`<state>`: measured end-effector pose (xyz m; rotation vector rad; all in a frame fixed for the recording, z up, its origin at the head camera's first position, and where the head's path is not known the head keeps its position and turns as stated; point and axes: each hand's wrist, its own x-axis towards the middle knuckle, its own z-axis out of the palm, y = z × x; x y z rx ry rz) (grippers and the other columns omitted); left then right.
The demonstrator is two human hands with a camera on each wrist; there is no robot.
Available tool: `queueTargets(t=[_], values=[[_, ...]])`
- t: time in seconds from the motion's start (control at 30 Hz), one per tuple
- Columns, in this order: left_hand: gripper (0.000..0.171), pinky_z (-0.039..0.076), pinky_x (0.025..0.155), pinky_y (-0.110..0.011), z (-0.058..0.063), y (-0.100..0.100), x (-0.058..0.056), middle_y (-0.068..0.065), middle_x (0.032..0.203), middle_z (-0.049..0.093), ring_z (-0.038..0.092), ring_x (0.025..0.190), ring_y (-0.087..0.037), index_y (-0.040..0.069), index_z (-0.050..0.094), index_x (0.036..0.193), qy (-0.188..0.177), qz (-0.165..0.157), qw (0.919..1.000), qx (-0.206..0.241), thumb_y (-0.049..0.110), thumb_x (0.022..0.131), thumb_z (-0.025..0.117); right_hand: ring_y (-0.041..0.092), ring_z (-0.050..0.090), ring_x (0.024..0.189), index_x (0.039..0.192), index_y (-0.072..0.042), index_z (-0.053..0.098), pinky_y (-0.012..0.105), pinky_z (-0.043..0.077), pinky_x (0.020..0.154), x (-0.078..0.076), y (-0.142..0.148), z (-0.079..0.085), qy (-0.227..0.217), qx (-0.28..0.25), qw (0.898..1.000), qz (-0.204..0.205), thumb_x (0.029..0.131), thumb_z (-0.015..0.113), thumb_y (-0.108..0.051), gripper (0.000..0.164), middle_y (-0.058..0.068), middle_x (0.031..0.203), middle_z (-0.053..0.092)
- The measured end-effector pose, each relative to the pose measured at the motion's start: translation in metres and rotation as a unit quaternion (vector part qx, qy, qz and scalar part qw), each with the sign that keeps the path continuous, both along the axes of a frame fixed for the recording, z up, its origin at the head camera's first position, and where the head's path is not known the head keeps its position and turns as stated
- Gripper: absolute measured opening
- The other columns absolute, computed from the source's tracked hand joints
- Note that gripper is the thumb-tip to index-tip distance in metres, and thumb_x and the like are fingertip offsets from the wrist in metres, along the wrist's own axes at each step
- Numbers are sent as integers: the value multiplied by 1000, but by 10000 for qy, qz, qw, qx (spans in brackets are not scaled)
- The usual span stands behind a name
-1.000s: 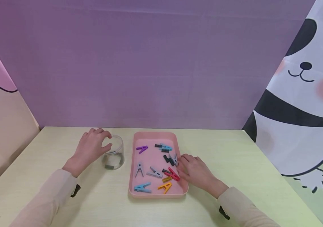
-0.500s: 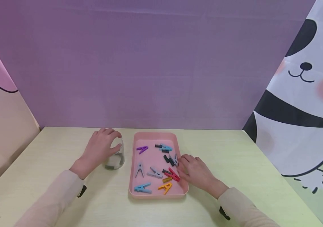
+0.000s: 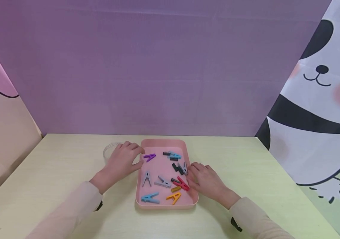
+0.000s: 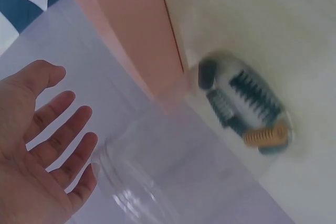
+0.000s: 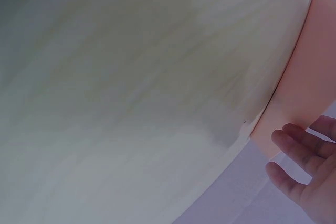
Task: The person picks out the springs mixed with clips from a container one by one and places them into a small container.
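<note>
Tray edge (image 3: 166, 207), right hand (image 3: 204, 179) touching, left hand (image 3: 121, 161) near

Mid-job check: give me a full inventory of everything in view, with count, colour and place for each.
Shallow rectangular tray: 1, pink, on the tabletop
V-shaped clips: 8, three grey, two light blue, one each purple, red, orange-yellow, in the tray
Coil springs: about 6, black except one gold, in the tray
Clear cylindrical jar: 1, transparent, left of the tray
Jar's springs: several, dark plus one copper-coloured, inside it
Wood-grain tabletop: 1, pale yellow, under everything
Flat backdrop: 1, purple, behind
Panda print: 1, black and white, right
Sleeves: 2, beige, both arms
Left hand: 1, bare, between jar and tray
Right hand: 1, bare, tray's right side
</note>
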<state>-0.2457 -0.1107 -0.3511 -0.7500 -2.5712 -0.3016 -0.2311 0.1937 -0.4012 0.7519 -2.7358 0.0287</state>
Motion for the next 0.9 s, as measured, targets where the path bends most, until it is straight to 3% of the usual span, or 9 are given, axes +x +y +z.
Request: queueTargets(t=[0.33, 0.57, 0.73, 0.9], values=[[24, 41, 83, -37, -15, 27, 4, 2, 103, 62, 51, 97, -20, 19, 63, 100, -554, -279, 9967, -524, 32, 80, 67, 19, 56, 97, 110, -8, 59, 39, 48, 82, 0, 0, -1, -49, -28, 10000, -17, 80, 65, -33, 39, 5, 109, 59], [27, 41, 87, -39, -24, 44, 6, 0, 105, 63, 51, 100, -21, 18, 64, 101, -851, -545, 9929, -622, 34, 80, 68, 19, 56, 98, 110, -8, 59, 39, 48, 83, 0, 0, -1, -36, 10, 10000, -24, 81, 65, -33, 39, 5, 109, 59], [25, 40, 95, -41, -30, 55, 6, 2, 105, 63, 53, 103, -21, 21, 64, 103, -1115, -590, 9888, -799, 33, 82, 65, 19, 56, 98, 110, -7, 59, 39, 49, 82, 1, 0, 0, -14, 8, 10000, -12, 81, 65, -32, 39, 5, 109, 59], [25, 39, 95, -43, -33, 64, 7, 2, 105, 64, 53, 103, -20, 22, 64, 105, -1263, -572, 9862, -907, 32, 82, 64, 19, 56, 98, 109, -8, 59, 38, 49, 81, 1, -1, 1, -5, -16, 10000, 0, 80, 65, -32, 38, 5, 109, 60]])
